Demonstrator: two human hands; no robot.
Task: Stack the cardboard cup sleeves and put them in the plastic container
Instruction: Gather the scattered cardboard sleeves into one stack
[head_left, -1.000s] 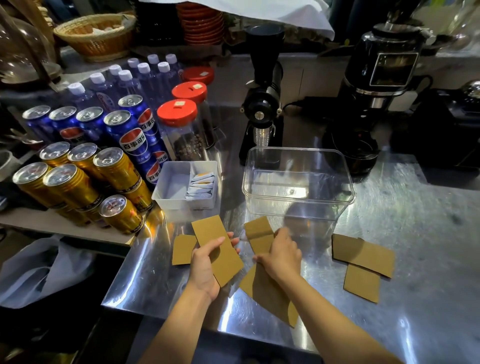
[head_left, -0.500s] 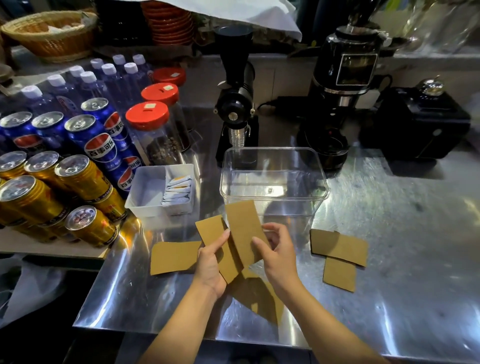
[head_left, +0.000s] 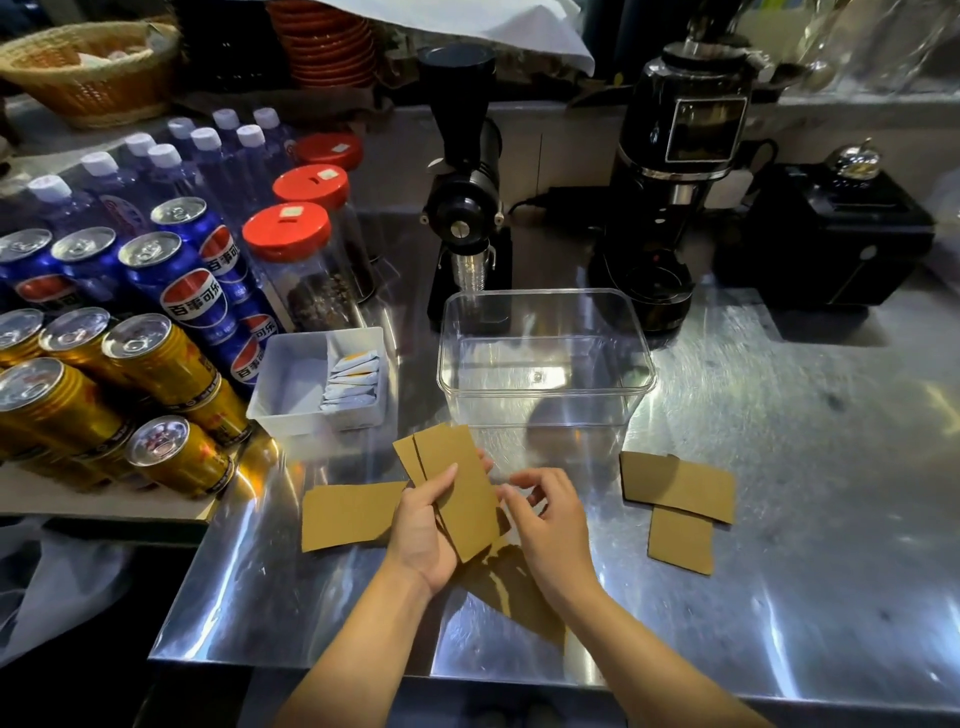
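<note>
Between hands (head_left: 483, 519) and container (head_left: 545, 384): bare steel.

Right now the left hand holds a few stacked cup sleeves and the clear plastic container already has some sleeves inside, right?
Not quite. The left hand does hold stacked cup sleeves, but the clear plastic container holds no sleeves, as the head view shows.

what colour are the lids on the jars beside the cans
Red, on the jar lids, clearest in the head view.

Blue Pepsi cans (head_left: 195, 291) and gold cans (head_left: 156, 358) fill the left. Red-lidded jars (head_left: 296, 249) stand beside a white sachet tray (head_left: 322, 382). Two black coffee grinders (head_left: 462, 208) occupy upper centre; a wicker basket (head_left: 88, 67) sits upper left.
</note>
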